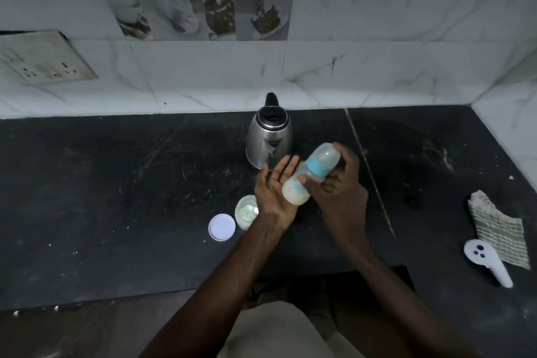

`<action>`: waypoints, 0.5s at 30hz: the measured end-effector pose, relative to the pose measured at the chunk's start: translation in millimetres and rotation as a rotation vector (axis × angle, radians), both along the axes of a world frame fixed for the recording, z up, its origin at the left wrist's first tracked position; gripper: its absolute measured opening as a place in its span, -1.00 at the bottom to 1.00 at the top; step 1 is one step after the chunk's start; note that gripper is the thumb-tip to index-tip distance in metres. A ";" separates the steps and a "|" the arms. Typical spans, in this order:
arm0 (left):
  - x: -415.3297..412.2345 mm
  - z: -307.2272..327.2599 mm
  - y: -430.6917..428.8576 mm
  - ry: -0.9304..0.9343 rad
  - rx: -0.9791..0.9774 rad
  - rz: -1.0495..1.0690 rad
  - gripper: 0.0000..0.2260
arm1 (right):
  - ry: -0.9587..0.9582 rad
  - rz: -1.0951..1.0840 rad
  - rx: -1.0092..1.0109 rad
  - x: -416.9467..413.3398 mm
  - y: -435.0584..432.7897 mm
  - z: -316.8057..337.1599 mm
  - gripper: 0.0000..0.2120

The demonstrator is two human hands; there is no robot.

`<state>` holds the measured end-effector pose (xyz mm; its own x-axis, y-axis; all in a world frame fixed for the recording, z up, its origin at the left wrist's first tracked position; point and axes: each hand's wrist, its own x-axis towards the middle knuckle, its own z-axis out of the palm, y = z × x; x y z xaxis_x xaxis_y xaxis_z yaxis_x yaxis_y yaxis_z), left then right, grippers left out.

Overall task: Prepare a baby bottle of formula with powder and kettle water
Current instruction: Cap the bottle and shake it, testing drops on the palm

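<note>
A baby bottle (311, 174) with a blue collar and a clear cap holds milky white liquid and is tilted, its base toward me. My right hand (340, 183) grips it around the collar and cap. My left hand (273, 186) is open, palm up, its fingers spread beside and under the bottle's base. A steel kettle (268, 138) with a black lid and handle stands just behind the hands. On the counter left of my left wrist is an open clear powder jar (245, 212), and its white lid (221, 227) lies flat beside it.
The dark stone counter (116, 183) has scattered white specks. A striped cloth (498, 229) and a white handheld controller (486, 260) lie at the right. A tiled wall with a socket plate (43, 61) runs behind. The counter's front edge is near my body.
</note>
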<state>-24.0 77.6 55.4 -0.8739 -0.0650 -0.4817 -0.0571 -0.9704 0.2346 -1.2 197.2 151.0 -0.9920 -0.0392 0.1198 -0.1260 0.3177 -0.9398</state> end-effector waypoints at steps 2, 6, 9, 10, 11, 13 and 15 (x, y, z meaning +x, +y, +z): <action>-0.7 2.8 -1.0 0.023 -0.001 0.013 -0.46 | 0.023 -0.048 -0.094 -3.4 3.4 0.2 -0.18; 4.6 3.8 -2.2 0.004 -0.011 0.008 -0.45 | 0.024 -0.041 -0.052 0.5 -0.6 -2.6 -0.18; 6.9 4.4 -2.9 0.006 -0.026 0.005 -0.46 | 0.007 -0.008 -0.063 1.3 0.8 -3.4 -0.17; 7.7 4.9 -3.2 0.002 -0.028 0.004 -0.46 | 0.015 0.017 -0.058 -0.1 1.1 -1.7 -0.18; 8.2 5.4 -3.5 -0.003 -0.027 0.006 -0.47 | 0.019 0.053 -0.038 -2.3 1.8 1.8 -0.18; 10.4 4.8 -4.4 -0.021 -0.044 0.007 -0.49 | 0.001 0.143 0.012 -11.7 5.3 17.6 -0.19; 14.4 4.8 -5.8 -0.052 -0.077 0.015 -0.49 | 0.023 0.236 0.066 -24.4 14.1 42.5 -0.20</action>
